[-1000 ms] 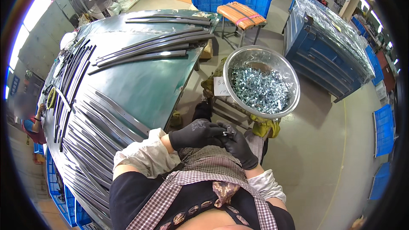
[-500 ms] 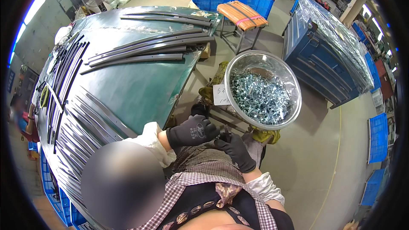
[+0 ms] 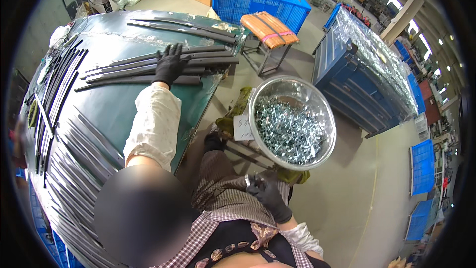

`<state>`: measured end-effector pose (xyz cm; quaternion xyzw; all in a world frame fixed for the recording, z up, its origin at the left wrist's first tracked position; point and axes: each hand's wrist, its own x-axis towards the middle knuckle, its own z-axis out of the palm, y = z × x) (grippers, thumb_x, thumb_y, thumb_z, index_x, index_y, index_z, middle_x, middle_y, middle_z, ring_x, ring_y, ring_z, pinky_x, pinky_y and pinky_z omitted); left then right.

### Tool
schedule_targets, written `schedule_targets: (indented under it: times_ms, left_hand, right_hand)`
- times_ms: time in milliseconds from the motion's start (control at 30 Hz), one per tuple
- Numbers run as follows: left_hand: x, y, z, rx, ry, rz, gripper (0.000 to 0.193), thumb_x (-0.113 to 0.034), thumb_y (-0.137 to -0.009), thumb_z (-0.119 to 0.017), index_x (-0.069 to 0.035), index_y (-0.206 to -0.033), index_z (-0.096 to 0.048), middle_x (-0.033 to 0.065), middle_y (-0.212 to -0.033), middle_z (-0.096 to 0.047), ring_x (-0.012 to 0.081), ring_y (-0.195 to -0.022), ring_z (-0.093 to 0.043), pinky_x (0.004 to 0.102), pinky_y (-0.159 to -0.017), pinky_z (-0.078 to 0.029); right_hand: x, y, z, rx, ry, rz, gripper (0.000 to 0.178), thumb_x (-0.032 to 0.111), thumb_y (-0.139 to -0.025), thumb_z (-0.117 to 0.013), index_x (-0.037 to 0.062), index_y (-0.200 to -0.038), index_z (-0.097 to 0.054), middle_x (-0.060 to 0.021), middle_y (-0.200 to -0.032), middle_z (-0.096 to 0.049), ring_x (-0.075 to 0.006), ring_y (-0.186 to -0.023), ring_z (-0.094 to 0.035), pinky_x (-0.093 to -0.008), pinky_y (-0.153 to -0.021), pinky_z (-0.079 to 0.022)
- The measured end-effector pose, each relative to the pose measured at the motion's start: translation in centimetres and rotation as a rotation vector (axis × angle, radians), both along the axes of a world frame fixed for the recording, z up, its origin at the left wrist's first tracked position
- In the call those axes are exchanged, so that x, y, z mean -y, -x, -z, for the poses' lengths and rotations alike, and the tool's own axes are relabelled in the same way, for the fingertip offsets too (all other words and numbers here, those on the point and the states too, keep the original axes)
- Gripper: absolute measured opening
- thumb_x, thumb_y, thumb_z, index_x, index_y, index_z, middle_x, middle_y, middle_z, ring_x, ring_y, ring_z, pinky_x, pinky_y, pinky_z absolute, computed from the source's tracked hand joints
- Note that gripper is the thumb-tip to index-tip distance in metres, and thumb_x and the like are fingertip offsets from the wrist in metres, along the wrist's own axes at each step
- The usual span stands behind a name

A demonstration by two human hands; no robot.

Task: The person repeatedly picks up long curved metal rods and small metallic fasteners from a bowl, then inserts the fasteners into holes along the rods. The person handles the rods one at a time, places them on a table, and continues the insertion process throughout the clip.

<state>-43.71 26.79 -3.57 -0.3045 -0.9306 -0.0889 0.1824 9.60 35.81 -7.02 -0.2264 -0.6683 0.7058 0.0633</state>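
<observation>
My left hand (image 3: 170, 65), in a black glove, reaches over the green-topped table with its fingers spread. It lies over a group of long dark strips (image 3: 134, 69), and whether it presses on them I cannot tell. My right hand (image 3: 270, 197), also gloved in black, is curled above my lap. A small shiny metal piece (image 3: 248, 180) shows at its fingertips; its exact kind is too small to make out. In front of that hand stands a round clear tub (image 3: 329, 141) filled with many small shiny metal pieces (image 3: 290, 129).
More strips cover the near left of the green table (image 3: 148, 44). An orange-topped stool (image 3: 269, 30) stands beyond the tub, before a blue crate (image 3: 260, 0). A large blue metal bin (image 3: 347, 84) is at the right. A handwritten card (image 3: 243, 128) hangs beside the tub.
My left hand has left my right hand and stretched forward over the strips, its fingers opening. My right hand stays low near my lap. The whole view has shifted slightly.
</observation>
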Motion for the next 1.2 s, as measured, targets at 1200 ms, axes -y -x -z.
schedule_targets:
  times_ms: [1200]
  left_hand:
    - [16.3, -21.8, 3.7, -0.113, 0.103, 0.251, 0.074, -0.052, -0.091, -0.057, -0.006, -0.147, -0.042, 0.0160, -0.150, -0.044, 0.0375, -0.141, -0.038, 0.0527, -0.113, -0.030]
  right_hand:
    - [3.8, -5.4, -1.4, -0.125, 0.145, 0.002, 0.058, 0.009, -0.091, -0.072, -0.0034, -0.141, -0.045, -0.0068, -0.111, -0.060, -0.0123, -0.100, -0.058, -0.0254, -0.085, -0.051]
